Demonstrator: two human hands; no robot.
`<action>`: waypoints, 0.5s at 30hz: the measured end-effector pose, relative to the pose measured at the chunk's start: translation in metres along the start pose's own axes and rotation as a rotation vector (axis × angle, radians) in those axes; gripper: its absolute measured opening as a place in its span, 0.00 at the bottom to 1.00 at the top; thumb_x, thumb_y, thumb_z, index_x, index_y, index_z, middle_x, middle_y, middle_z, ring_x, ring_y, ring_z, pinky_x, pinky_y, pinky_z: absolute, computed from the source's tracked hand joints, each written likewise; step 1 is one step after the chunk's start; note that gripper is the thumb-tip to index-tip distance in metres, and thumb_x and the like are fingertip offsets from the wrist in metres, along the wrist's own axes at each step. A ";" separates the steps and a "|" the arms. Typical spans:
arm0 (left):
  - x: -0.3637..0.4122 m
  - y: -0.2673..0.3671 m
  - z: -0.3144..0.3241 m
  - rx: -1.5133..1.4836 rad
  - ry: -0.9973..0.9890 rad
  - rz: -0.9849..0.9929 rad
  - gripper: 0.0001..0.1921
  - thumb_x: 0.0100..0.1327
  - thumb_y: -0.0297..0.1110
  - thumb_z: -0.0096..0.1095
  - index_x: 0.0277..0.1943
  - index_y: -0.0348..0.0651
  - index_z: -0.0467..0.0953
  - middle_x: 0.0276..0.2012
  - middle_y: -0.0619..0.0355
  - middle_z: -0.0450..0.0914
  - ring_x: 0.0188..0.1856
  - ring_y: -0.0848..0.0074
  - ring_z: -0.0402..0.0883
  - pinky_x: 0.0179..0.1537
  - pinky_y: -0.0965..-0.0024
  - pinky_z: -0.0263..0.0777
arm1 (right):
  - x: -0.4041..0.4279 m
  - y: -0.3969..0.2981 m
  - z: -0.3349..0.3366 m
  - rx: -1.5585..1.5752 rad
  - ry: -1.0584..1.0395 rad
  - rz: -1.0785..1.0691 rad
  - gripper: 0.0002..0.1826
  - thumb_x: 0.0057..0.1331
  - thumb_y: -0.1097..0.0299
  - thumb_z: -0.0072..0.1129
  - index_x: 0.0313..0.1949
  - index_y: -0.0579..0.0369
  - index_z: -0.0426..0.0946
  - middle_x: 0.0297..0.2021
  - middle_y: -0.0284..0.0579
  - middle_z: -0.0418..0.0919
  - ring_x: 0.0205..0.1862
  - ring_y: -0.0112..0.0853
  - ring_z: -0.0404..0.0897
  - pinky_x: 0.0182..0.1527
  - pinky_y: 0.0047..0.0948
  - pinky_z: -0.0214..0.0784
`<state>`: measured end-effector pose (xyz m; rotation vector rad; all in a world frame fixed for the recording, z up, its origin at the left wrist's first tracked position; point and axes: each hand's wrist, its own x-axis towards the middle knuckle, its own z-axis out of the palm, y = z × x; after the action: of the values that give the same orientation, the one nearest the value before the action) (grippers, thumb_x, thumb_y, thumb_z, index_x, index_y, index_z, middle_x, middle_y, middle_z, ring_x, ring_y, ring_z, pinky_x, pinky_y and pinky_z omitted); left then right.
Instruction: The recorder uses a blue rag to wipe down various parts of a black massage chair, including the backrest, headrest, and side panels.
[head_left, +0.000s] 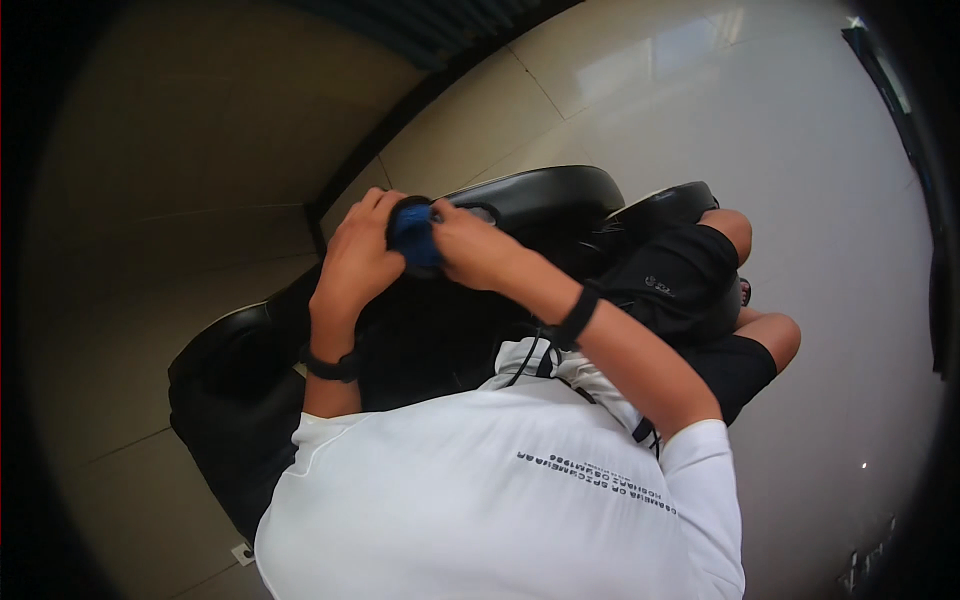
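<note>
A blue item with a dark rim (417, 234), its exact kind unclear, is held up between my two hands. My left hand (360, 251) grips its left side, fingers over the top edge and thumb near the bottom. On the other side, my right hand (474, 247) pinches its right edge with thumb and forefinger; the fingers are slightly blurred. A greyish, dark-edged part (481, 213) shows just behind my right hand; whether it belongs to the same item I cannot tell. Both wrists wear black bands. Behind the hands lies the black padded seat.
I sit on a black leather-like massage chair or recliner (559, 196) with padded parts. Pale floor tiles (637, 112) reach around it. A dark strip (382, 131) runs along the foot of the wall at upper left, and a white socket (243, 554) is at lower left.
</note>
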<state>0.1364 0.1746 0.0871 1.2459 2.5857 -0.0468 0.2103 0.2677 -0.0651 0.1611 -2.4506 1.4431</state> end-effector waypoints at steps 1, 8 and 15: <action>-0.008 -0.018 0.006 -0.043 0.025 -0.043 0.31 0.47 0.17 0.62 0.59 0.41 0.73 0.53 0.45 0.75 0.56 0.50 0.76 0.57 0.58 0.70 | 0.010 -0.008 0.005 0.005 -0.008 -0.021 0.12 0.53 0.78 0.61 0.39 0.63 0.78 0.47 0.57 0.72 0.46 0.54 0.77 0.49 0.43 0.73; 0.028 0.007 0.084 -0.308 0.152 0.170 0.37 0.50 0.17 0.63 0.67 0.44 0.66 0.62 0.45 0.72 0.64 0.52 0.71 0.66 0.58 0.65 | -0.018 0.040 -0.037 -0.252 0.235 0.333 0.07 0.58 0.78 0.55 0.35 0.64 0.80 0.40 0.57 0.75 0.47 0.52 0.75 0.49 0.46 0.71; 0.066 0.035 0.155 -0.599 0.120 0.256 0.31 0.45 0.15 0.62 0.57 0.45 0.72 0.54 0.47 0.77 0.59 0.51 0.74 0.61 0.57 0.69 | -0.058 0.088 -0.096 -0.113 -0.190 0.741 0.26 0.50 0.80 0.52 0.51 0.60 0.79 0.51 0.64 0.78 0.53 0.55 0.76 0.56 0.46 0.68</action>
<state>0.1593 0.2245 -0.0760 1.3390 2.2400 0.8074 0.2623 0.3914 -0.1123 -0.7410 -2.8974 1.5859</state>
